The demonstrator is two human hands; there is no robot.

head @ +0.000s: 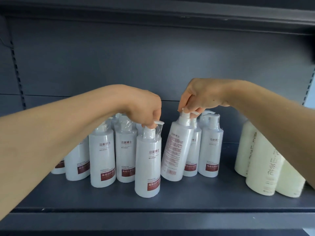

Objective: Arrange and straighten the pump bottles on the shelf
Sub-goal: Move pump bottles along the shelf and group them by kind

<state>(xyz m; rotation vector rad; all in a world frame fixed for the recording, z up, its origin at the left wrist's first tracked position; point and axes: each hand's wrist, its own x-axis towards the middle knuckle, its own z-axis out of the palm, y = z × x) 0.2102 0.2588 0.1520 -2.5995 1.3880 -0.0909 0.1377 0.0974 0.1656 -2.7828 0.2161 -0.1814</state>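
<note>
Pump bottles, white, red label band near the base, clear film over the pump heads; standing as a cluster on the dark grey shelf.

Front bottle: upright, forward of the cluster, label facing out. Left hand comes down from above, fingers curled round its pump head, gripping it.

Tilted bottle: just right of the front bottle, leaning with its top to the right, back panel with fine print and barcode turned outward. Base looks to rest on the shelf; contact not fully clear. Right hand pinches its pump head from above, fingertips closed on the nozzle.

Behind the tilted bottle: two more upright white bottles, labels forward. Left of the front bottle: a row of upright white bottles, partly hidden behind the left forearm.

Far right, apart from the white cluster: cream-coloured bottles with vertical grey lettering, tops hidden by the right forearm.

Rear: grey back panel, with a second shelf edge above.
</note>
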